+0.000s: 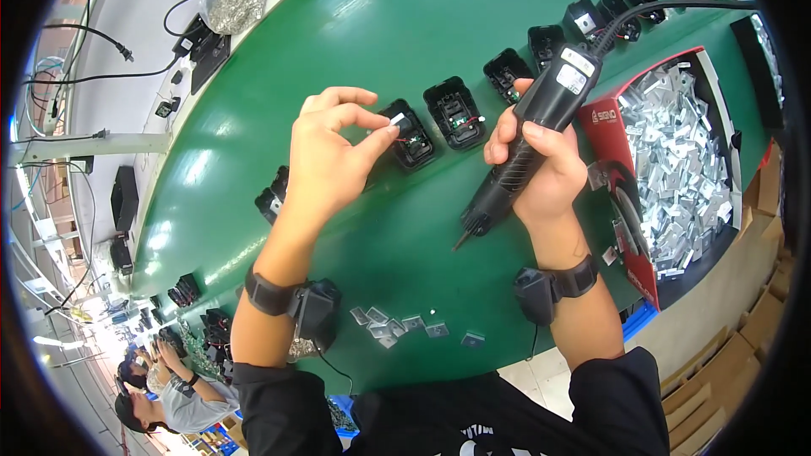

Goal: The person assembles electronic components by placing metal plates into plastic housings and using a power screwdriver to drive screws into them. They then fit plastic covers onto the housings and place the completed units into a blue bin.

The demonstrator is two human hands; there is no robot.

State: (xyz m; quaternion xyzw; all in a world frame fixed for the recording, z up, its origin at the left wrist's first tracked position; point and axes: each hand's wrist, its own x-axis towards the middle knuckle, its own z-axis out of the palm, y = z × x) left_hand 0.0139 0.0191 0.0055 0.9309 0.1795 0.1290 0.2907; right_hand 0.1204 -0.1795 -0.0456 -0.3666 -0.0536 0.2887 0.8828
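Note:
My left hand (329, 148) pinches a small pale metal piece (397, 121) between thumb and forefinger. The piece is at the upper edge of an open black plastic housing (412, 148) with wires and a small circuit board inside; whether it touches cannot be made out. My right hand (545, 156) is wrapped round a black corded electric screwdriver (528, 139). Its bit points down and left, above the green bench and apart from any housing. Between my hands lies another open housing (454, 111). Left of my left wrist, a further housing (272, 196) is partly hidden.
More black housings (583, 21) line the bench toward the far right. A red-sided box (610, 122) of silver metal plates stands at the right. Several loose plates (411, 323) lie near me. The screwdriver's cable (676, 4) runs off right. Another person (190, 405) works at the far left.

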